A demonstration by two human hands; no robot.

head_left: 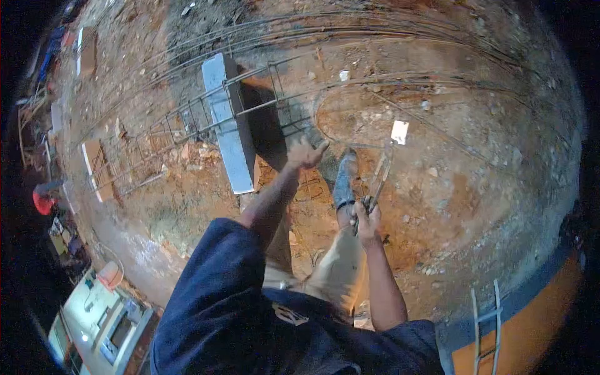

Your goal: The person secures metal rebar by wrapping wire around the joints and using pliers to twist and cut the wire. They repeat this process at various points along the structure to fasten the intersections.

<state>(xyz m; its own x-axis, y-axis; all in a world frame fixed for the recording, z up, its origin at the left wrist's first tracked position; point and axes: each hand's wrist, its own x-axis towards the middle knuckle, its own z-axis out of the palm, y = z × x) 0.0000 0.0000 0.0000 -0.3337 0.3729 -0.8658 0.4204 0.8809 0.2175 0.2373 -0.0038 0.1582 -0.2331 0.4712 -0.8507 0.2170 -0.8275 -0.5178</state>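
Observation:
My left hand reaches forward with its fingers apart and nothing visible in them. It is beside a long block with a pale blue-grey top. A cage of steel rebar with square stirrups lies across this block. My right hand is closed around a long, thin metal tool, held near my boot. The tool points forward, away from me. Its kind is not clear. A small white piece shows just beyond the tool's far end.
Long rebar rods run across the rough ground ahead. More blocks stand at the left. A ladder is at the lower right, by an orange surface. A person in red is at the far left.

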